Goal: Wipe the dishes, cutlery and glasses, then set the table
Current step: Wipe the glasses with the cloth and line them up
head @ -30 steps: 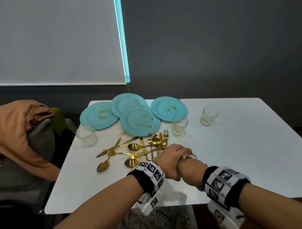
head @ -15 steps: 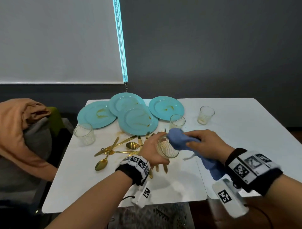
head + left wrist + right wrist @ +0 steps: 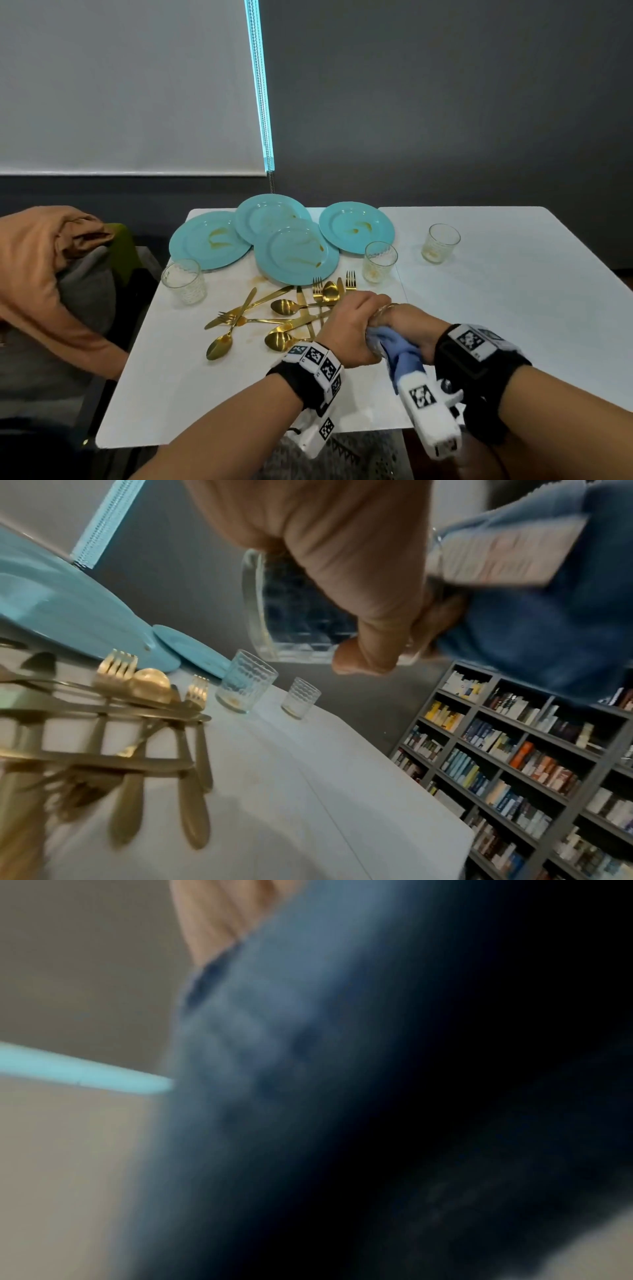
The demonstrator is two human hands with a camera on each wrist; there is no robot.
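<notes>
Glass [image 3: 294, 631] between both clasped hands [image 3: 376, 329]

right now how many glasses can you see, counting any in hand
4. One glass stands at the table's left edge, one right of the front plate, one further right, and one is gripped in the left hand, mostly hidden from the head camera.

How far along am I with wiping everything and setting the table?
Early on. Nothing looks finished or laid out yet. In hand: your left hand grips a glass while your right hand works the blue cloth into it. Left: three glasses standing on the table, two with residue at the bottom, four smeared turquoise plates, the heap of gold cutlery, then the setting itself.
</notes>
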